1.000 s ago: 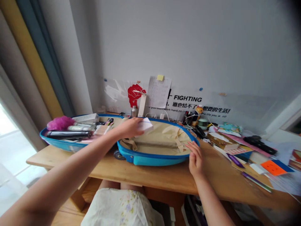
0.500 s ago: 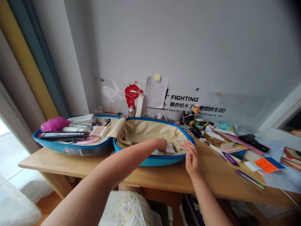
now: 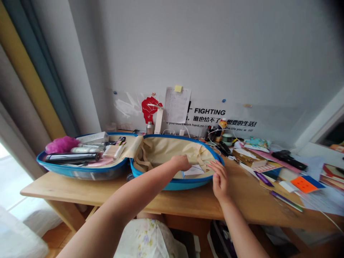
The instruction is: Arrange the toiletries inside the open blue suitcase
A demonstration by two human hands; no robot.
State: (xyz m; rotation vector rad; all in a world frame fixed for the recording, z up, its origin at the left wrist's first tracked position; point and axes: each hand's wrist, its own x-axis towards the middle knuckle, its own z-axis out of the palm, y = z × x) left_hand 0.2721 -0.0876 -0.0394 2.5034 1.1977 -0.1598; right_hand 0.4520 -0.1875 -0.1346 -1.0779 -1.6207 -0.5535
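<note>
A blue suitcase (image 3: 185, 184) with a beige lining lies opened flat on the desk. My left hand (image 3: 182, 163) reaches into its right half, fingers curled and mostly hidden from me; what they hold, if anything, does not show. Just beside that hand a flat white item with a blue edge (image 3: 194, 171) lies on the lining. My right hand (image 3: 219, 179) rests at the right rim, its fingers stretched over the edge. The left half holds a pink bath puff (image 3: 62, 144), a dark cylinder (image 3: 72, 157), a white box (image 3: 94, 137) and a pack of cotton swabs (image 3: 112, 151).
To the right, the wooden desk (image 3: 242, 204) carries papers, pens, an orange-and-blue item (image 3: 306, 184) and a black object (image 3: 288, 159). Along the wall stand a small metal bottle (image 3: 149, 128), a charger (image 3: 182, 132) with cables, and a green jar (image 3: 227, 139).
My left hand has lifted slightly and shifted a little left, uncovering more of the flat white item. My right hand stays at the rim.
</note>
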